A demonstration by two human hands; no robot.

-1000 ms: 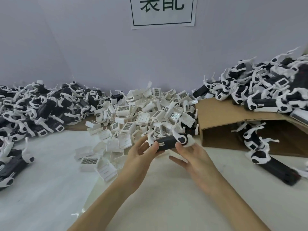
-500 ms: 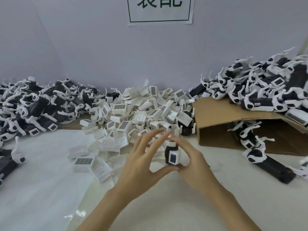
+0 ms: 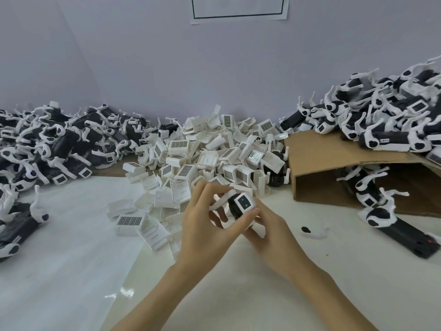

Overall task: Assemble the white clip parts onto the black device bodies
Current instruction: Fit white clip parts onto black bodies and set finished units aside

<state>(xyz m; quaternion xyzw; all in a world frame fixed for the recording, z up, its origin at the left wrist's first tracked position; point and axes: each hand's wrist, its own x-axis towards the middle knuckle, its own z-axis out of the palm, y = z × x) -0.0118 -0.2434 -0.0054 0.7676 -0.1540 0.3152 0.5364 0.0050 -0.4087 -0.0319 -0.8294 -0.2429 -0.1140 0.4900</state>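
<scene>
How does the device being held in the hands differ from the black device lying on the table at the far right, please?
The held device is gripped off the table by the left hand and right hand, end-on to the camera, showing its white square face. The lying device rests flat, side-on, untouched. Both are black with white parts.

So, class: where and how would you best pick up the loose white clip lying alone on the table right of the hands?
Pinch the loose white plastic clip across its thin curved arm, coming from above: it lies flat on the white table, apart from other parts.
</scene>
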